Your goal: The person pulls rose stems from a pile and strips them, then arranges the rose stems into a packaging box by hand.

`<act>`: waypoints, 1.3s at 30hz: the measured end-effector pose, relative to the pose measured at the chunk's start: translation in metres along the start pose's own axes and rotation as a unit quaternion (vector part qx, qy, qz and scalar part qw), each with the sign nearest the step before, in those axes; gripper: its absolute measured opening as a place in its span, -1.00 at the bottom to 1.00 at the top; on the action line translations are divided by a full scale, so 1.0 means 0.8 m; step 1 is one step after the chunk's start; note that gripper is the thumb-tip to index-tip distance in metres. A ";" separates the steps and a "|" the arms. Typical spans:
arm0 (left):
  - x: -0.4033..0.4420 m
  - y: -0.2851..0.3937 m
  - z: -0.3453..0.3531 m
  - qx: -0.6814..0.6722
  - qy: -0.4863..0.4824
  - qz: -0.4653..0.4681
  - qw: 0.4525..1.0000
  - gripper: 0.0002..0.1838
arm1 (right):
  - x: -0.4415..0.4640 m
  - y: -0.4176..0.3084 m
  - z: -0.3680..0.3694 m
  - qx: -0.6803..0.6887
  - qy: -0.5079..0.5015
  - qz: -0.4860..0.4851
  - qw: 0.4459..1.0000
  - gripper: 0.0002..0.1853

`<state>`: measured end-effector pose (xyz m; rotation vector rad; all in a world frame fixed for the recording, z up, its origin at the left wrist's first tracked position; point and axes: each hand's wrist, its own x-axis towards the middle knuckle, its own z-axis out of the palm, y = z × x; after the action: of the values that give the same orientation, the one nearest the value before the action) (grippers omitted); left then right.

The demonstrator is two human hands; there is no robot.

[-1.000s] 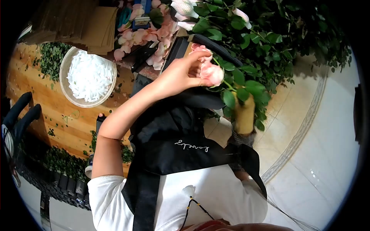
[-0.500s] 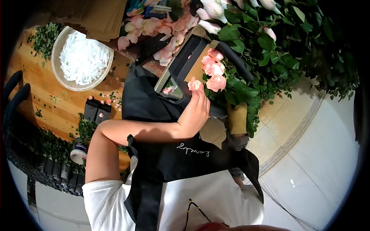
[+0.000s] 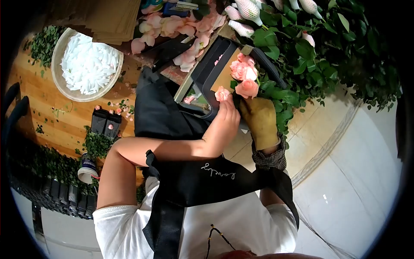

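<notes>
My bare left hand (image 3: 223, 123) pinches a small pink rose (image 3: 222, 93) by its fingertips. Just right of it, my right hand (image 3: 263, 123), in a yellow glove, has its fingers curled in below a larger pink rose (image 3: 247, 89); what they close around is hidden. More pink roses (image 3: 241, 69) cluster above, with green leaves beside them. Behind the blooms is a dark grey, thick-rimmed frame or holder (image 3: 211, 64) with a tan inner surface.
On the wooden table (image 3: 64, 125) stands a round tub (image 3: 58, 82) of small white pieces. Pink petals (image 3: 172, 26) lie near brown cardboard sheets (image 3: 108, 19). Leafy stems and net-wrapped buds (image 3: 248, 11) fill the upper right. Dark blocks (image 3: 103, 123) sit at left.
My gloved right hand has come up and out from behind the leaves to just beneath the roses. My left hand still pinches the small rose. The view has shifted slightly.
</notes>
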<state>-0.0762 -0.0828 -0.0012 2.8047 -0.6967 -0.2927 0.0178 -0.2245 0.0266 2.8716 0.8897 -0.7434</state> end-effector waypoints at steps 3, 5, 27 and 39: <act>-0.004 0.006 0.004 -0.018 0.014 -0.019 1.000 -0.55 | 0.007 -0.005 0.000 0.031 0.000 -0.022 0.999 -0.88; -0.006 0.006 0.007 -0.048 0.042 -0.041 0.997 -0.54 | 0.011 0.000 0.012 -0.015 -0.011 -0.042 0.999 -0.91; 0.008 -0.092 0.005 -0.540 0.128 -0.080 0.828 -0.44 | -0.020 -0.001 0.017 0.083 0.145 -0.023 0.986 -0.50; 0.024 -0.074 -0.001 -0.538 0.177 -0.099 0.818 -0.45 | -0.028 -0.010 0.018 0.128 0.138 0.046 0.981 -0.55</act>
<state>-0.0340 -0.0407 -0.0195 1.7348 -0.0568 -0.1187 -0.0088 -0.2324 0.0248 3.2791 0.7220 -0.4912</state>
